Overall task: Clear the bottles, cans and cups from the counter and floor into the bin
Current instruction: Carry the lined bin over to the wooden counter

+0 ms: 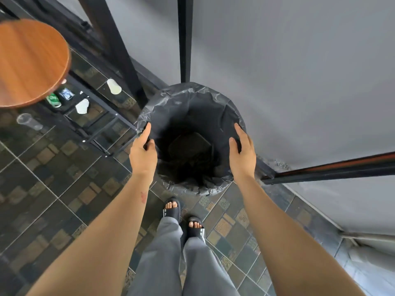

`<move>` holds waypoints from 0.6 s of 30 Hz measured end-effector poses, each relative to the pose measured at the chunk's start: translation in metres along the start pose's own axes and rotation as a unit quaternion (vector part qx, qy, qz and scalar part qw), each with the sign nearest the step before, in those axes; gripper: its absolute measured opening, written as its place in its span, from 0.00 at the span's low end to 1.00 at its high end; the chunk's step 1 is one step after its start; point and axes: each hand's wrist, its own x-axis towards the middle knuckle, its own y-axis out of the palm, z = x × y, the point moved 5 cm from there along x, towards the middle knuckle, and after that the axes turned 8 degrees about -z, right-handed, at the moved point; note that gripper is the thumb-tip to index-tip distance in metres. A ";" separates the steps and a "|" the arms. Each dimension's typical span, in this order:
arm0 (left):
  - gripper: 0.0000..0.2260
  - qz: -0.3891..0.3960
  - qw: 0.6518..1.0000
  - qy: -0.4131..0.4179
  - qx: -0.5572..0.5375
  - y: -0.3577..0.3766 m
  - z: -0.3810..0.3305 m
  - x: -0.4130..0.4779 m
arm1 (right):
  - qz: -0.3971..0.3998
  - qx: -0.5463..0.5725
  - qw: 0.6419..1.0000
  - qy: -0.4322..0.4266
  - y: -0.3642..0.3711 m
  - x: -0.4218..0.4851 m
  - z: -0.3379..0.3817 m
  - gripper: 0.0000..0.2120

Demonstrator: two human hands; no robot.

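Note:
A round bin (192, 97) lined with a black bag stands on the tiled floor against the grey wall. My left hand (142, 149) grips the bag-covered rim on the left side, thumb inside. My right hand (242, 149) rests on the rim's right side, fingers over the edge. On the floor at the left lie two white paper cups (114, 86) (82, 106), a green can (53, 100), a blue-and-white can (66, 94) and a clear plastic cup (28, 121).
A round wooden stool seat (30, 63) hangs over the cans at the upper left, with black metal legs and crossbars (100, 129) below it. Black posts (185, 39) rise behind the bin. A dark rail (333, 167) runs off to the right. My feet stand just before the bin.

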 end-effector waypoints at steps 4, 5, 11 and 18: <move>0.22 -0.028 0.999 0.006 -0.037 -0.046 -0.035 -0.039 | 0.018 0.019 0.998 -0.055 -0.037 -0.028 0.050 0.20; 0.22 -0.031 0.999 0.008 -0.043 -0.057 -0.042 -0.048 | 0.024 0.022 0.998 -0.060 -0.045 -0.036 0.059 0.21; 0.21 -0.070 0.995 0.031 -0.070 -0.134 -0.071 -0.093 | 0.061 0.047 0.992 -0.102 -0.060 -0.086 0.105 0.21; 0.22 -0.134 0.986 0.036 -0.090 -0.222 -0.054 -0.117 | 0.111 0.045 0.979 -0.166 -0.030 -0.143 0.145 0.23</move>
